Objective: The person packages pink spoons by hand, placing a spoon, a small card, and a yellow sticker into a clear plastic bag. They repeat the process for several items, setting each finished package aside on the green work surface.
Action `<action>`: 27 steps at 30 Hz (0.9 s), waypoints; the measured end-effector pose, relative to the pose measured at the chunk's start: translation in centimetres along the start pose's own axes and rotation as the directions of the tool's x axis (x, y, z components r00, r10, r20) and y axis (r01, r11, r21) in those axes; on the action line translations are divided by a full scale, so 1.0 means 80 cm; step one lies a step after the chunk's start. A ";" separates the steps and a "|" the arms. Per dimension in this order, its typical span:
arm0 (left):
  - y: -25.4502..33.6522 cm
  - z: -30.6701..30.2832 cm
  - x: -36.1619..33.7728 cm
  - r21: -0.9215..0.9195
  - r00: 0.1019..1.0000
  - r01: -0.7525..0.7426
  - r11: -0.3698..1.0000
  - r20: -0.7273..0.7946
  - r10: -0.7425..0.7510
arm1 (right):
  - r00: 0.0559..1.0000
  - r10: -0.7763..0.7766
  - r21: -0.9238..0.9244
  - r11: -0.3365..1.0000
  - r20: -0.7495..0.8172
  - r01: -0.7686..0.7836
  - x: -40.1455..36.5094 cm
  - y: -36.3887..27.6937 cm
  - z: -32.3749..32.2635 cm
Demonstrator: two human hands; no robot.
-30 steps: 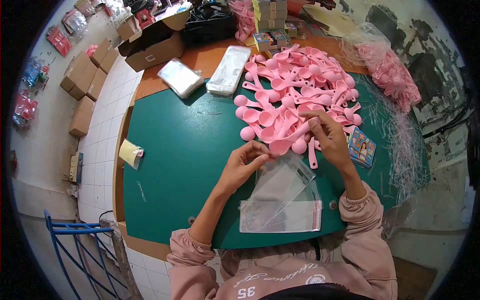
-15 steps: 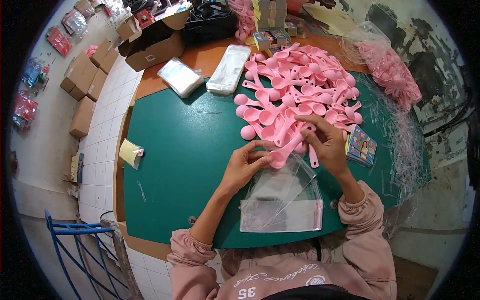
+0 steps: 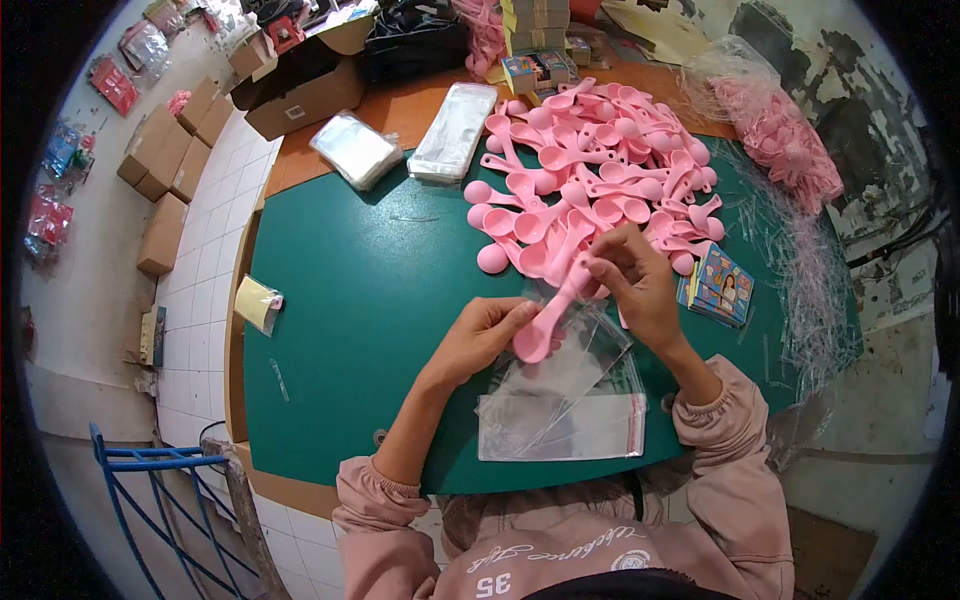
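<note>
A pink spoon [image 3: 540, 333] is held at a slant above the clear plastic bags [image 3: 563, 425] near the table's front. The fingers of my right hand [image 3: 640, 285] pinch its handle end. My left hand [image 3: 485, 338] is closed at the bowl end, with clear film at its fingertips; whether it grips spoon, film or both is hard to make out. Just beyond my hands lies a large pile of pink spoons [image 3: 600, 180]. Printed cards [image 3: 722, 287] are stacked right of my right hand.
Two stacks of clear bags [image 3: 355, 150] lie at the back of the green table [image 3: 340, 260]. A small packet [image 3: 259, 304] sits at the left edge. A bag of pink spoons [image 3: 780, 140] and plastic strands [image 3: 815, 300] are on the right.
The pink spoon has moved slightly left and toward me, and its bowl has turned over, rounded side up. Both hands have shifted with it.
</note>
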State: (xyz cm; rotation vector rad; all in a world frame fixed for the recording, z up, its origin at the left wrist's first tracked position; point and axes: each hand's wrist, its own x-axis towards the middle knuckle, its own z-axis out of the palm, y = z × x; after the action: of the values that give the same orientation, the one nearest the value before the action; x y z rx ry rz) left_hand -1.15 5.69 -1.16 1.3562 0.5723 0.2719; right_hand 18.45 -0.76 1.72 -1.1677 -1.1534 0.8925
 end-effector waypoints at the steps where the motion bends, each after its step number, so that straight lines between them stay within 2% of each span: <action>1: 0.008 0.002 -0.002 -0.009 0.997 -0.069 0.998 -0.042 0.069 | 0.995 -0.059 -0.077 0.995 0.077 0.065 -0.001 0.002 0.001; 2: 0.015 0.005 -0.004 -0.016 0.987 -0.138 0.990 -0.087 0.136 | 0.981 -0.111 -0.148 0.980 0.159 0.135 -0.003 0.003 0.003; 3: 0.016 0.009 -0.006 -0.151 0.990 -0.088 0.985 -0.126 0.069 | 0.963 -0.047 -0.182 0.978 0.264 0.098 -0.006 -0.002 0.004; 4: 0.012 0.007 -0.005 -0.150 0.989 -0.090 0.985 -0.128 0.071 | 0.963 -0.048 -0.182 0.978 0.266 0.099 -0.007 0.002 0.007; 6: 0.003 0.001 -0.002 -0.003 0.970 -0.146 0.989 -0.196 0.143 | 0.821 -0.295 -0.296 0.829 0.488 0.474 -0.006 0.011 0.019; 7: 0.005 0.000 -0.002 -0.003 0.970 -0.147 0.989 -0.194 0.143 | 0.835 -0.218 -0.250 0.889 0.505 0.383 -0.009 0.006 0.019; 8: 0.008 -0.001 -0.004 -0.125 0.975 -0.158 0.980 -0.178 0.134 | 0.839 -0.216 -0.254 0.890 0.500 0.380 -0.008 -0.005 0.012; 9: 0.014 0.000 -0.006 -0.246 0.979 -0.161 0.956 -0.159 0.124 | 0.850 -0.153 -0.325 0.878 0.504 0.351 -0.003 -0.021 -0.002; 10: 0.018 0.001 -0.007 -0.248 0.980 -0.160 0.956 -0.155 0.124 | 0.857 -0.092 -0.395 0.859 0.506 0.326 0.000 -0.040 -0.019; 12: 0.024 0.000 -0.011 -0.266 0.991 -0.098 0.959 -0.110 0.071 | 0.970 0.084 -0.594 0.802 0.229 0.071 -0.004 -0.083 -0.074; 14: 0.017 0.001 -0.008 -0.241 0.989 -0.106 0.965 -0.123 0.078 | 0.990 0.002 -0.763 0.637 -0.144 -0.112 -0.026 -0.069 -0.148; 15: 0.015 0.002 -0.006 -0.218 0.988 -0.108 0.970 -0.130 0.081 | 0.968 -0.031 -0.906 0.360 -0.250 -0.222 -0.046 -0.044 -0.184; 16: 0.015 0.001 -0.005 -0.219 0.988 -0.114 0.969 -0.129 0.087 | 0.936 -0.099 -0.941 0.050 -0.339 -0.335 -0.062 -0.020 -0.209; 17: 0.015 0.002 -0.004 -0.172 0.986 -0.136 0.976 -0.121 0.116 | 0.935 -0.103 -0.940 0.045 -0.340 -0.337 -0.068 -0.011 -0.217; 19: 0.015 0.005 -0.002 -0.128 0.984 -0.154 0.980 -0.108 0.141 | 0.838 0.169 -0.827 0.151 -0.519 -0.542 -0.075 -0.006 -0.223; 20: 0.015 0.006 -0.002 -0.142 0.984 -0.156 0.977 -0.106 0.142 | 0.837 0.171 -0.826 0.150 -0.519 -0.543 -0.077 -0.003 -0.223; 22: 0.014 0.007 -0.004 -0.153 0.985 -0.154 0.976 -0.106 0.139 | 0.881 -0.027 -0.880 0.065 -0.473 -0.470 -0.076 -0.006 -0.207; 23: 0.015 0.007 -0.004 -0.188 0.987 -0.144 0.972 -0.102 0.127 | 0.881 -0.027 -0.880 0.067 -0.473 -0.470 -0.076 -0.001 -0.207; 25: 0.015 0.006 -0.005 -0.222 0.988 -0.138 0.965 -0.103 0.118 | 0.874 -0.195 -0.893 0.164 -0.446 -0.420 -0.076 0.014 -0.210; 26: 0.015 0.006 -0.005 -0.231 0.989 -0.136 0.963 -0.094 0.117 | 0.875 -0.195 -0.894 0.164 -0.443 -0.416 -0.075 0.019 -0.215; 27: 0.015 0.005 -0.005 -0.240 0.990 -0.134 0.961 -0.084 0.117 | 0.862 -0.163 -0.864 0.262 -0.479 -0.431 -0.074 0.020 -0.220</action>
State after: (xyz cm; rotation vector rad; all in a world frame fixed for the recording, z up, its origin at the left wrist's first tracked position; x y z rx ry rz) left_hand -1.10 5.42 0.10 1.1474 0.4931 0.4795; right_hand 34.42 -9.89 -1.10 -2.4017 -1.1363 -0.2190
